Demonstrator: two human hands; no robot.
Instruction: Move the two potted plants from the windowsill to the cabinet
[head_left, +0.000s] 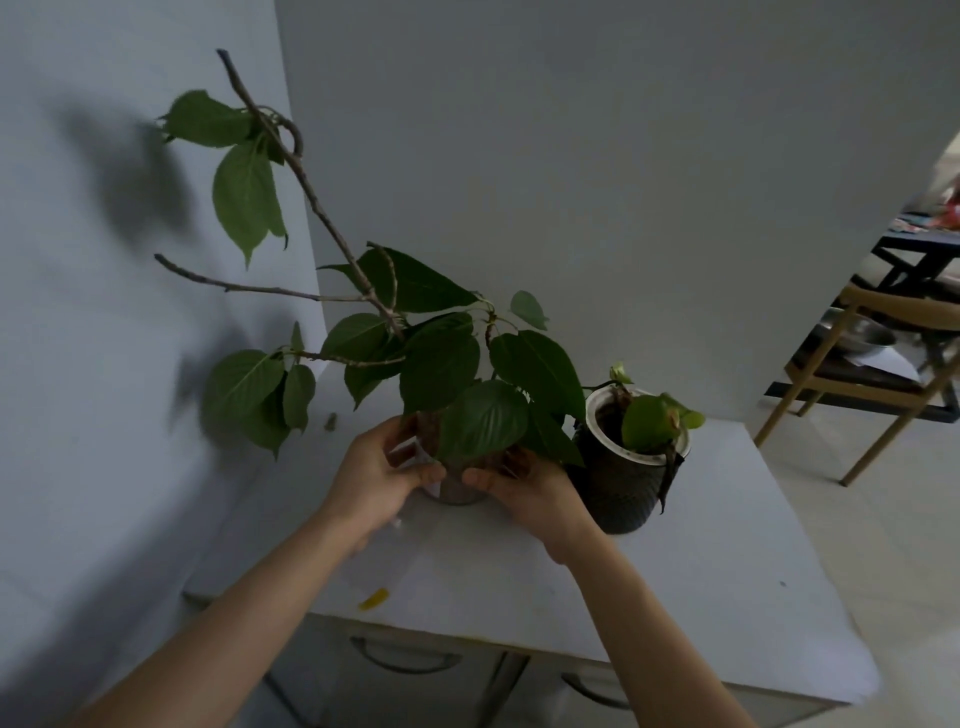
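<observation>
A tall leafy plant with long bare branches stands in a clear glass pot (457, 491) on the white cabinet top (675, 561). My left hand (379, 470) and my right hand (524, 491) wrap around the glass pot from both sides. Its large green leaves (441, 364) hang over my fingers and hide the rim. Just to the right, touching the leaves, a small plant sits in a dark ribbed pot (621, 493) with a white inner rim, also on the cabinet.
Walls close in behind and to the left of the cabinet. Drawer handles (405, 660) show below its front edge. A small yellow scrap (374, 597) lies on the top. At the right, a wooden chair (872, 364) and a dark table stand on the tiled floor.
</observation>
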